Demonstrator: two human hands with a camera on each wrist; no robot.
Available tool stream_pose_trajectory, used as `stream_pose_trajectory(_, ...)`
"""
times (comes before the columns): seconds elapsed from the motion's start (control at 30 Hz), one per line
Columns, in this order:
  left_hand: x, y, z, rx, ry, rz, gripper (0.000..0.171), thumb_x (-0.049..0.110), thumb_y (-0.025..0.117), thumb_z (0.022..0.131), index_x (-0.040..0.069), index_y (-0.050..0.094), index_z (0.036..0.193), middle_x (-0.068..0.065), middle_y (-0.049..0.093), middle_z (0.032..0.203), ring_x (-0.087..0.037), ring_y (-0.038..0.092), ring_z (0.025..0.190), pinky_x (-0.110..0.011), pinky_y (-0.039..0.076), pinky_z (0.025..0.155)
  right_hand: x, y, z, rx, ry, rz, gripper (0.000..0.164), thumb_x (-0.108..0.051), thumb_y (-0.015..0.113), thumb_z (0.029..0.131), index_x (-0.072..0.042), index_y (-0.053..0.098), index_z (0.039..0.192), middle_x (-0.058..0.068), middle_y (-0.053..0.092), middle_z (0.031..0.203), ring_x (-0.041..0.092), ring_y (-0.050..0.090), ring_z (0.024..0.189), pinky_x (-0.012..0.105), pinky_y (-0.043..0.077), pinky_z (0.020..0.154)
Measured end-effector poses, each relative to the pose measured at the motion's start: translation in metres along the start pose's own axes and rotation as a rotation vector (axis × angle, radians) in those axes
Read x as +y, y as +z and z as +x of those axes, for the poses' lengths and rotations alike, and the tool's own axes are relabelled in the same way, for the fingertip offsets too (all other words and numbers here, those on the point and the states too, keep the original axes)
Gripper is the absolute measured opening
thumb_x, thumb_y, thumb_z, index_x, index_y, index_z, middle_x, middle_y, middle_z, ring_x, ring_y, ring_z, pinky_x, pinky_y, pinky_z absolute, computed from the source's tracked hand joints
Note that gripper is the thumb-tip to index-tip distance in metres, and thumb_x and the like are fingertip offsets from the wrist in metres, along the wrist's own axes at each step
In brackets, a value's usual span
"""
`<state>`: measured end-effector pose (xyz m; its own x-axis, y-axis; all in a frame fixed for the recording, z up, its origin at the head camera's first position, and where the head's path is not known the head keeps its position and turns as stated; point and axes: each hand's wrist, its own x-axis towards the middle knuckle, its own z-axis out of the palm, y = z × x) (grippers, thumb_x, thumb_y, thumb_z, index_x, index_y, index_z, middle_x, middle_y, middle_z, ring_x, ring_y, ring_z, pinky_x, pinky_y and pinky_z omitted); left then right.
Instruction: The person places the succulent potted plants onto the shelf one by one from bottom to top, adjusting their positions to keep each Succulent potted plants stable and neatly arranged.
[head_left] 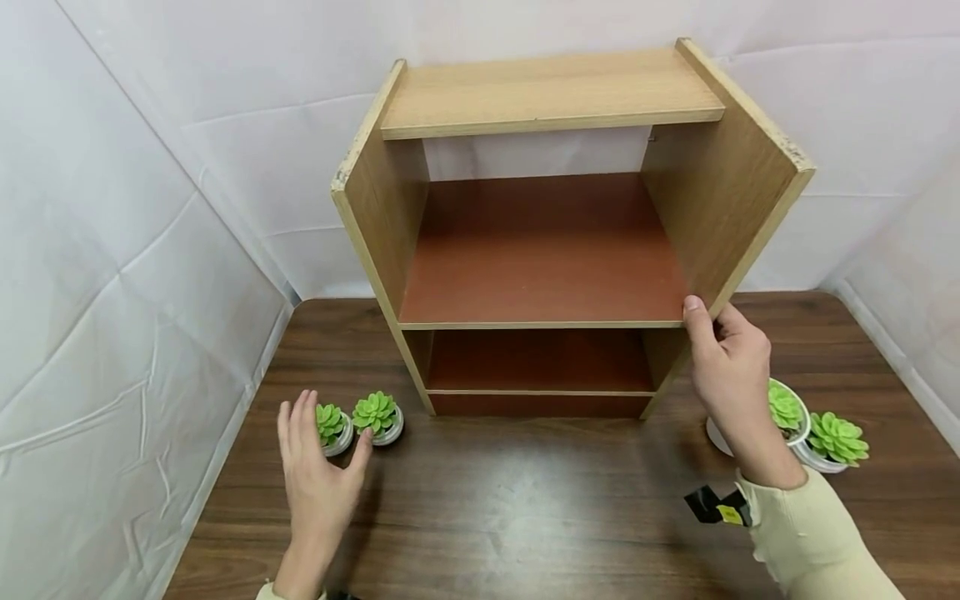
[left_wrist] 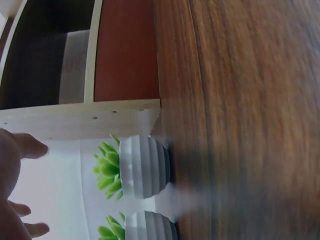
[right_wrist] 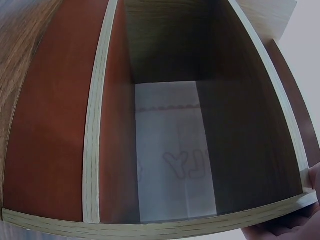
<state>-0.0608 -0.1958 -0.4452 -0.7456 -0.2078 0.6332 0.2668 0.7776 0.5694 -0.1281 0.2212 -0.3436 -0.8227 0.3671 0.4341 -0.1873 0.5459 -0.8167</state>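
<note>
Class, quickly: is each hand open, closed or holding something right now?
Left hand: open, holding nothing, near a small potted plant.
Right hand: holding the right side of the shelf.

Front of shelf unit [head_left: 547,250] open: roomy upper bay, lower slot beneath, both reachable between side panels [head_left: 723,187]. Top board [head_left: 551,92] blocks coming straight down. Right hand [head_left: 727,358] grips right panel, occupying that edge. Right potted plants [head_left: 836,439] crowd space beside right forearm [head_left: 772,462]. Left potted plants [head_left: 378,417] obstruct left hand [head_left: 318,467] near left panel's foot. Tabletop [head_left: 517,500] between hands passable up to unit's base.
</note>
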Motion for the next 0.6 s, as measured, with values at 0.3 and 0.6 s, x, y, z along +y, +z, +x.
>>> stream_pose_trajectory(0.3,-0.010,-0.005,-0.001,0.015,-0.189,0.087,0.104,0.015,0.092,0.068,-0.003,0.031,0.149,-0.023,0.033,0.150,-0.037,0.012,0.144,-0.057,0.013,0.112,0.000,0.000,-0.001,0.017,0.001,-0.007,0.036,-0.034,0.056,0.099,-0.002,0.073,0.099,-0.003,0.066,0.078,0.009,0.055,0.070,0.019,0.041,0.061)
stream_pose_trajectory(0.6,-0.022,-0.006,-0.004,-0.048,-0.400,0.019,0.116,0.022,0.092,0.070,0.004,0.015,0.156,-0.026,0.017,0.155,-0.039,0.007,0.145,-0.057,0.013,0.112,0.000,0.002,-0.001,0.029,-0.017,-0.006,0.037,-0.034,0.057,0.099,-0.001,0.072,0.097,0.003,0.067,0.078,0.007,0.055,0.068,0.019,0.040,0.059)
